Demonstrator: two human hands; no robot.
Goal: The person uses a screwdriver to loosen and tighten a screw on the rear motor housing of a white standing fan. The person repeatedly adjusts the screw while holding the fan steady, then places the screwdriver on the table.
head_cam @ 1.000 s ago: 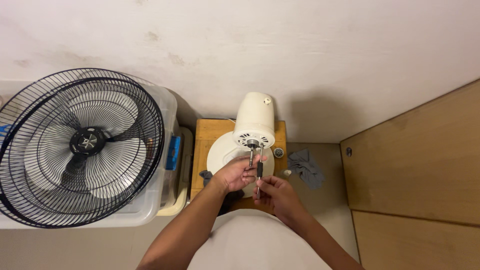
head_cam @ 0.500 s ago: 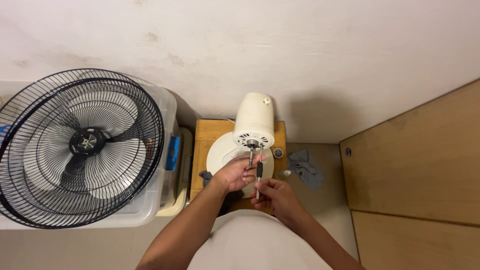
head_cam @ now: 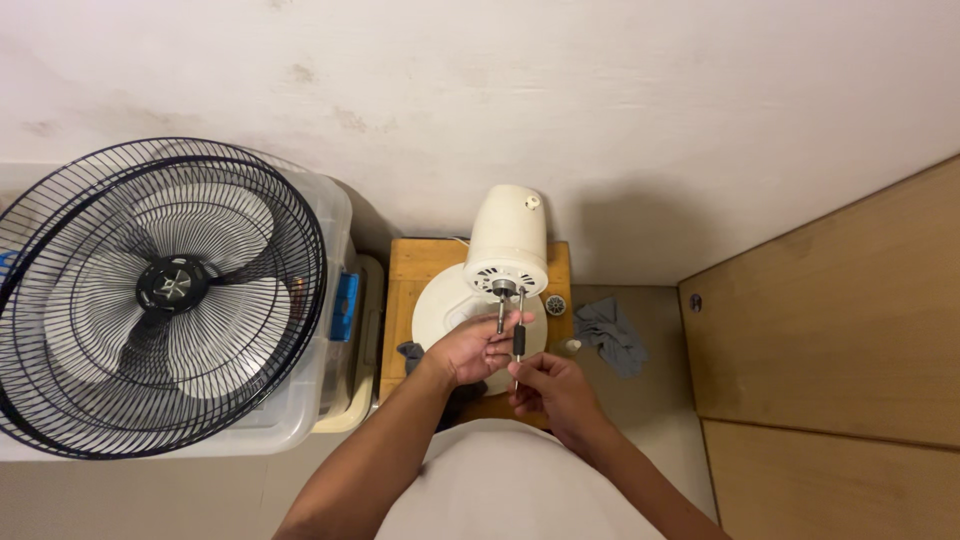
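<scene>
Pale plaster wall and a small wooden stool (head_cam: pixel 420 262) frame a cream plastic fan motor housing (head_cam: pixel 508 238) under repair.

Head view: the left hand (head_cam: pixel 470 350) closes on the steel motor shaft (head_cam: pixel 501 312) just below the housing; the right hand (head_cam: pixel 548 388) pinches a thin black-handled screwdriver (head_cam: pixel 519 335), tip up beside the shaft. This looks like loosening work at the motor face; next the tip needs seating squarely. A black wire fan cage with blades (head_cam: pixel 160 295) lies well left of the left hand. Compared with a second ago, nothing has visibly shifted.
</scene>
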